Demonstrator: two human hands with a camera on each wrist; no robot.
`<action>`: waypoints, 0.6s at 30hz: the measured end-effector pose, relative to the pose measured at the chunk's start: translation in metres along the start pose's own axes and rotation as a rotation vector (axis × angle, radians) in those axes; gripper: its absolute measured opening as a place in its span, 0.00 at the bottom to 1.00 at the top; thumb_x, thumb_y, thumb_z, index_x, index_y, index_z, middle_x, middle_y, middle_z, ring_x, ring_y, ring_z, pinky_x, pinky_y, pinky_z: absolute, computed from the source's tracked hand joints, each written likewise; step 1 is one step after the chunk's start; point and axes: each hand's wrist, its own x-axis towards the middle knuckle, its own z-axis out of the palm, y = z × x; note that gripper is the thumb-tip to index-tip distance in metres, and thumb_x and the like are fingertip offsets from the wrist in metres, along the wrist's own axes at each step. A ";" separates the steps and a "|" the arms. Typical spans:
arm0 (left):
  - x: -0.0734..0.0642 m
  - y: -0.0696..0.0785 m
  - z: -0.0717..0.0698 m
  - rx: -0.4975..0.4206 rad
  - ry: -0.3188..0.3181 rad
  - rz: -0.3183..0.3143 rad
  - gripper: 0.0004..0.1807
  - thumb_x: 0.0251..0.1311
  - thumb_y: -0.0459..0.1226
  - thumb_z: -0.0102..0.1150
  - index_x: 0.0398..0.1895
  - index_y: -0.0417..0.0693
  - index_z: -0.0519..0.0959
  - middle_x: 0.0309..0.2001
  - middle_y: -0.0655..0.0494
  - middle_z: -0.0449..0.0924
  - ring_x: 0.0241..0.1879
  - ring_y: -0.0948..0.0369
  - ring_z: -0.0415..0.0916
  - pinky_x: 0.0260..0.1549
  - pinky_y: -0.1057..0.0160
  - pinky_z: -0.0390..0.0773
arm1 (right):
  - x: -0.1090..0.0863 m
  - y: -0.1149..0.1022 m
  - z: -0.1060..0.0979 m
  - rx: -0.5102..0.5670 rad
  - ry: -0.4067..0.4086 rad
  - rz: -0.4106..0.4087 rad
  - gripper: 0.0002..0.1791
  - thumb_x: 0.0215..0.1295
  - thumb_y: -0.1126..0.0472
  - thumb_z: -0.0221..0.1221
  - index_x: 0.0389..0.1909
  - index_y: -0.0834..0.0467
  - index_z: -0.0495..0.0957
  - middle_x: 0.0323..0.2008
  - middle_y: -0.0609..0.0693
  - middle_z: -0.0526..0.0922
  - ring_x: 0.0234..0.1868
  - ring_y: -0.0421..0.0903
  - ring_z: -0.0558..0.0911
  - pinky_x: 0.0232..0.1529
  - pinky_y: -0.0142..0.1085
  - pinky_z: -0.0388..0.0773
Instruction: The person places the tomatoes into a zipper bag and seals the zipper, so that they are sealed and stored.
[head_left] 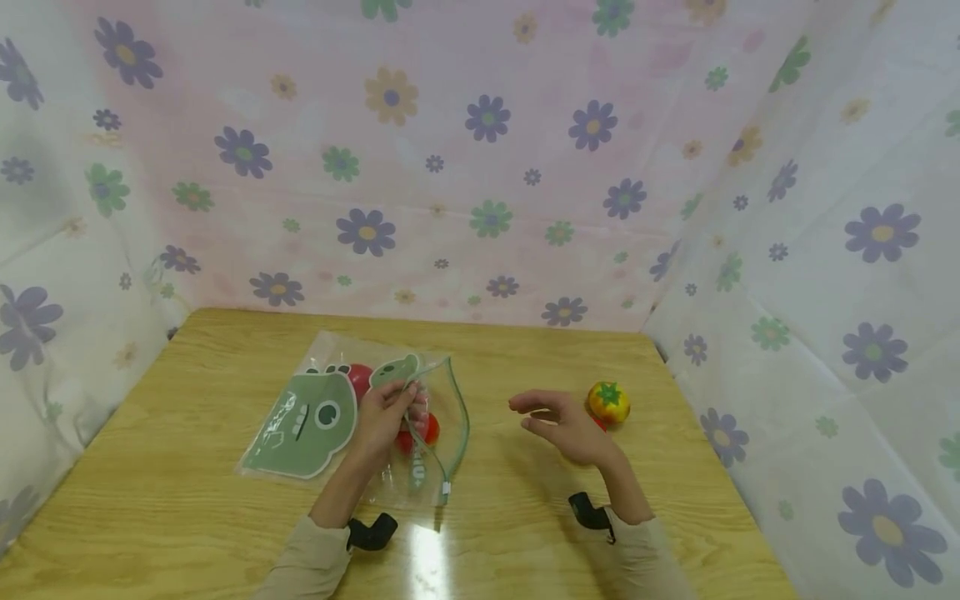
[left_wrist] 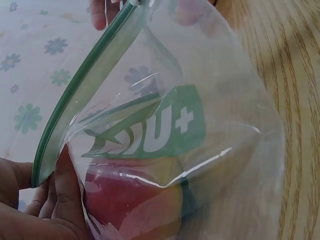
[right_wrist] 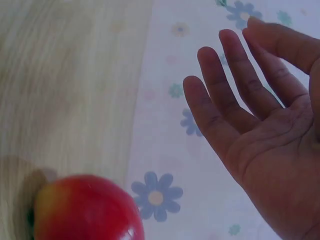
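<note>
A clear zip bag [head_left: 300, 429] with a green cartoon print and green zip edge lies at the left of the table. My left hand [head_left: 382, 421] pinches the bag by its opening, which stands partly spread. Inside show red round fruits [head_left: 360, 377]; in the left wrist view one is a red and yellow fruit [left_wrist: 130, 195] behind the plastic. My right hand [head_left: 566, 427] holds nothing, its fingers apart and slightly bent, in the space right of the bag. Right beside it sits a yellow and red fruit [head_left: 610, 402] with a green leafy top. A red fruit [right_wrist: 90, 207] appears below the hand in the right wrist view.
The wooden table [head_left: 247, 533] is enclosed by flowered cloth [head_left: 442, 183] at the back and both sides. A white zip slider [head_left: 446, 487] sits at the bag's near corner. Black wrist mounts [head_left: 372, 532] are worn on both arms.
</note>
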 end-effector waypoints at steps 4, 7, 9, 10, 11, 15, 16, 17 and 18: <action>0.000 0.001 0.000 -0.011 0.006 -0.012 0.14 0.76 0.34 0.54 0.54 0.29 0.77 0.31 0.54 0.85 0.26 0.65 0.83 0.28 0.67 0.86 | -0.006 0.002 -0.012 -0.031 0.016 0.003 0.17 0.74 0.65 0.59 0.61 0.62 0.78 0.59 0.65 0.80 0.61 0.64 0.78 0.63 0.56 0.76; -0.001 0.000 -0.001 -0.009 0.005 -0.016 0.13 0.76 0.33 0.54 0.54 0.30 0.77 0.31 0.56 0.85 0.26 0.64 0.83 0.28 0.67 0.85 | -0.011 0.007 -0.019 -0.046 0.028 0.001 0.18 0.73 0.65 0.60 0.61 0.63 0.78 0.59 0.64 0.80 0.61 0.64 0.78 0.62 0.62 0.74; -0.002 -0.001 -0.001 -0.003 0.003 -0.020 0.13 0.75 0.33 0.54 0.53 0.30 0.77 0.31 0.56 0.85 0.26 0.64 0.83 0.28 0.67 0.85 | -0.014 0.011 -0.023 -0.060 0.039 0.005 0.18 0.72 0.65 0.61 0.61 0.63 0.78 0.59 0.63 0.81 0.61 0.63 0.78 0.61 0.63 0.74; -0.002 -0.001 -0.001 -0.007 0.003 -0.021 0.13 0.75 0.33 0.54 0.53 0.30 0.77 0.30 0.56 0.85 0.26 0.64 0.83 0.28 0.67 0.85 | -0.016 0.014 -0.025 -0.072 0.048 0.007 0.18 0.72 0.65 0.61 0.61 0.64 0.78 0.59 0.62 0.81 0.60 0.62 0.79 0.61 0.63 0.74; -0.002 -0.001 -0.001 -0.007 0.003 -0.022 0.13 0.75 0.32 0.54 0.53 0.29 0.77 0.30 0.56 0.85 0.26 0.64 0.83 0.28 0.67 0.85 | -0.018 0.016 -0.027 -0.086 0.059 0.004 0.18 0.72 0.66 0.61 0.61 0.65 0.78 0.59 0.63 0.81 0.60 0.62 0.79 0.60 0.63 0.75; -0.002 0.000 -0.001 -0.004 0.009 -0.025 0.13 0.75 0.32 0.54 0.53 0.30 0.77 0.32 0.56 0.86 0.27 0.65 0.83 0.28 0.67 0.85 | -0.027 0.026 -0.035 -0.126 0.115 0.038 0.19 0.71 0.67 0.62 0.60 0.66 0.78 0.59 0.67 0.79 0.58 0.64 0.80 0.58 0.55 0.80; -0.002 0.000 -0.001 -0.010 0.011 -0.026 0.13 0.75 0.33 0.54 0.53 0.30 0.77 0.32 0.55 0.86 0.27 0.64 0.83 0.28 0.67 0.85 | -0.030 0.028 -0.037 -0.128 0.128 0.051 0.19 0.71 0.68 0.62 0.60 0.67 0.77 0.59 0.68 0.79 0.58 0.66 0.79 0.57 0.52 0.81; -0.002 0.000 -0.001 -0.008 0.013 -0.027 0.13 0.75 0.33 0.54 0.53 0.30 0.77 0.32 0.56 0.86 0.27 0.65 0.83 0.29 0.68 0.85 | -0.033 0.029 -0.039 -0.128 0.140 0.064 0.19 0.71 0.68 0.61 0.60 0.67 0.77 0.59 0.70 0.78 0.58 0.67 0.79 0.57 0.51 0.82; -0.001 0.001 -0.001 -0.007 0.015 -0.027 0.13 0.75 0.33 0.54 0.53 0.30 0.77 0.32 0.56 0.86 0.28 0.65 0.83 0.29 0.68 0.85 | -0.035 0.030 -0.041 -0.121 0.151 0.083 0.19 0.71 0.68 0.61 0.61 0.67 0.77 0.59 0.70 0.78 0.58 0.69 0.78 0.58 0.51 0.81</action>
